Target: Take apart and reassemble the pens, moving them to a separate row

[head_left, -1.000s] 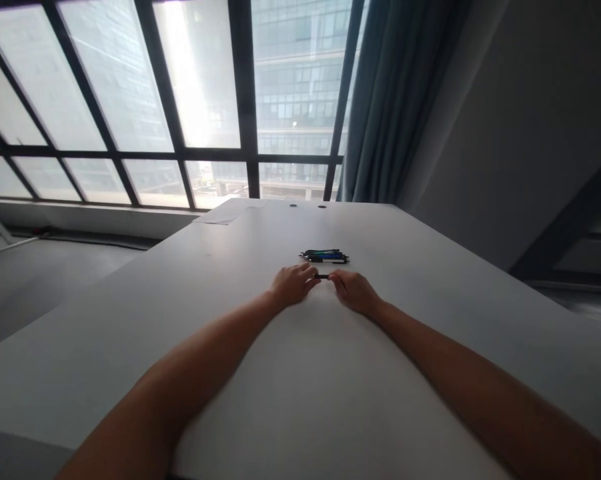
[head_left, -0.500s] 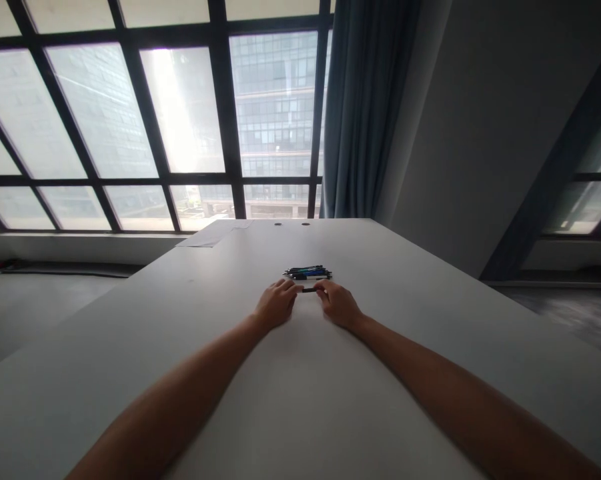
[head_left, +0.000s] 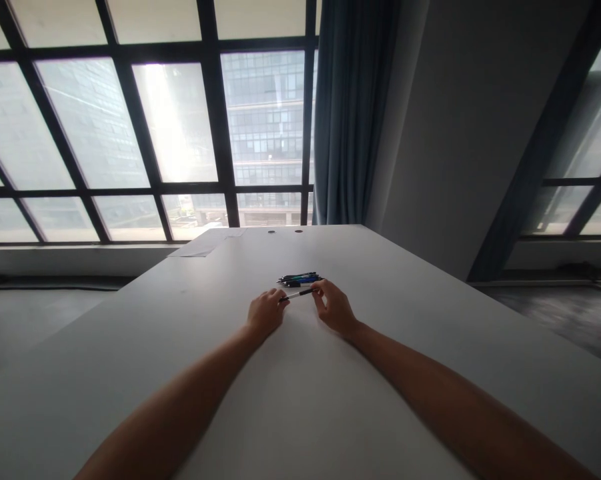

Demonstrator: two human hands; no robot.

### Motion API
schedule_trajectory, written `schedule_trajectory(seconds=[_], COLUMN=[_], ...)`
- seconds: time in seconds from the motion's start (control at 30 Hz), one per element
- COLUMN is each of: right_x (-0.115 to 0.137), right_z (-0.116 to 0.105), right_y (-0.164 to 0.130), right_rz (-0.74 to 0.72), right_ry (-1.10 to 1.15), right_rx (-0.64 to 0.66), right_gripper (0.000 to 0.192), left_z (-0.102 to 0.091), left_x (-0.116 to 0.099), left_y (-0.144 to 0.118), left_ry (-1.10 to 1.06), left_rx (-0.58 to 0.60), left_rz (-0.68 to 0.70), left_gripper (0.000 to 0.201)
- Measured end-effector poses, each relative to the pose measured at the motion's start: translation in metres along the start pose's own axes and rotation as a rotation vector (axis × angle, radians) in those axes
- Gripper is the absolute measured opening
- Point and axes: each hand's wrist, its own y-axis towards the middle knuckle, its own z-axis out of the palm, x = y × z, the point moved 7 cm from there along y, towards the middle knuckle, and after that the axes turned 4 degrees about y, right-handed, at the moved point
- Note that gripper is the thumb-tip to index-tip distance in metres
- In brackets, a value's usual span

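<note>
Between my two hands a slim pen [head_left: 299,294] with a dark part and a pale, whitish barrel is held just above the table. My left hand [head_left: 267,312] pinches its lower left end. At the slightly raised right end, the dark part sits between the fingertips of my right hand [head_left: 334,305], which is closed on it. Just beyond the hands lies a pile of several pens [head_left: 300,279], mostly black with some blue and green, side by side on the white table. My right fingers partly cover the pile's right end.
The long white table [head_left: 300,400] runs away towards the windows. Sheets of paper [head_left: 197,247] lie at its far left edge. Two dark round grommets [head_left: 299,231] are set near the far end. Behind stands a blue curtain [head_left: 355,120].
My hands have moved apart, and more of the pen shows between them, including its pale barrel. It now tilts up to the right. The view has shifted slightly.
</note>
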Motion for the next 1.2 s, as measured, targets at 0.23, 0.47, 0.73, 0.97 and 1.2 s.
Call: schedule_trajectory(seconds=[0.23, 0.47, 0.73, 0.97, 1.2], right_x=[0.018, 0.009, -0.014, -0.016, -0.016], right_z=[0.005, 0.011, 0.016, 0.015, 0.015], right_y=[-0.003, -0.005, -0.004, -0.001, 0.0], right_rz=[-0.137, -0.11, 0.18, 0.228, 0.218], right_ry=[0.008, -0.026, -0.244, -0.32, -0.31], right_rx=[0.05, 0.071, 0.171, 0.193, 0.193], right_gripper=[0.01, 0.01, 0.016, 0.015, 0.018], left_z=[-0.003, 0.0, -0.005, -0.009, -0.016], left_x=[0.003, 0.008, 0.002, -0.007, -0.007], left_y=[0.005, 0.006, 0.004, 0.002, 0.0], left_ry=[-0.08, -0.163, -0.146, -0.216, -0.146], left_rx=[-0.087, -0.229, -0.292, -0.3, -0.271], left_rz=[0.022, 0.095, 0.106, 0.255, 0.189], left_gripper=[0.013, 0.017, 0.024, 0.013, 0.012])
